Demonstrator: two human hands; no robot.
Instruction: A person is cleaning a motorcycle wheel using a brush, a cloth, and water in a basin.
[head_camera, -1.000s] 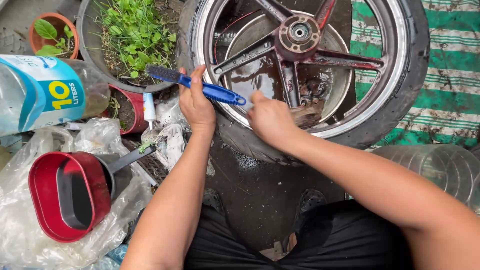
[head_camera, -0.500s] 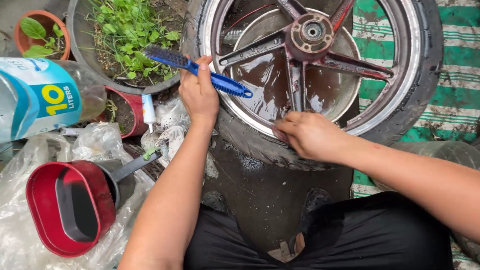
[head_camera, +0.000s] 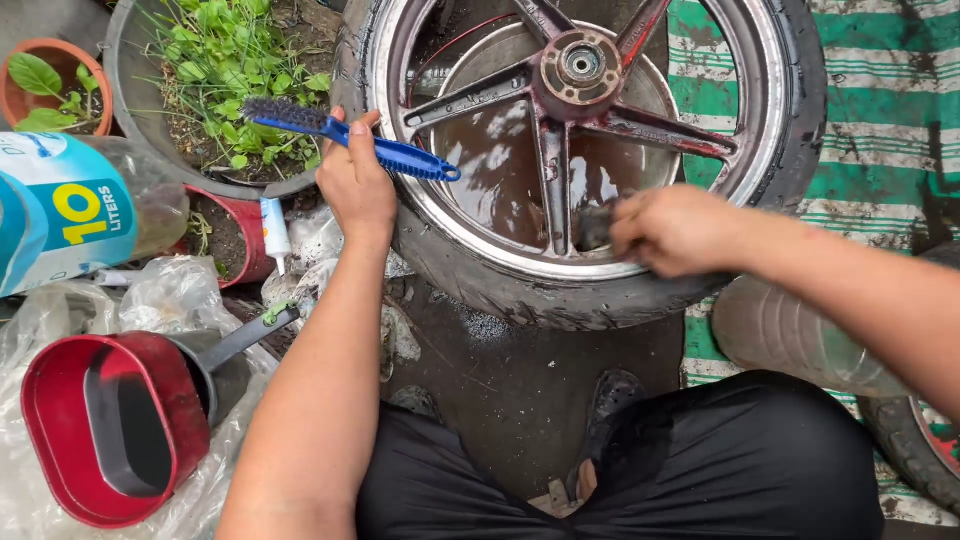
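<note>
A motorcycle wheel (head_camera: 470, 265) with a black tyre and dark red spokes lies flat over a basin of brown water (head_camera: 500, 160). My left hand (head_camera: 352, 185) rests on the tyre's left edge and grips a blue-handled wire brush (head_camera: 345, 135), bristles pointing left. My right hand (head_camera: 675, 230) presses a dark wet rag or scrub pad (head_camera: 592, 228) against the inner rim at the lower right of the wheel. The pad is mostly hidden by my fingers.
A red and black scoop (head_camera: 110, 425) lies on clear plastic at lower left. A big water bottle (head_camera: 70, 210), planted pots (head_camera: 215, 70) and a small tube (head_camera: 272, 228) stand at left. A clear plastic bottle (head_camera: 800, 345) and striped green mat (head_camera: 870, 110) are at right. My knees fill the bottom.
My right hand has slid rightward along the inner rim, from the lower middle to the lower right. The left hand keeps its grip on the brush; the view shifted slightly.
</note>
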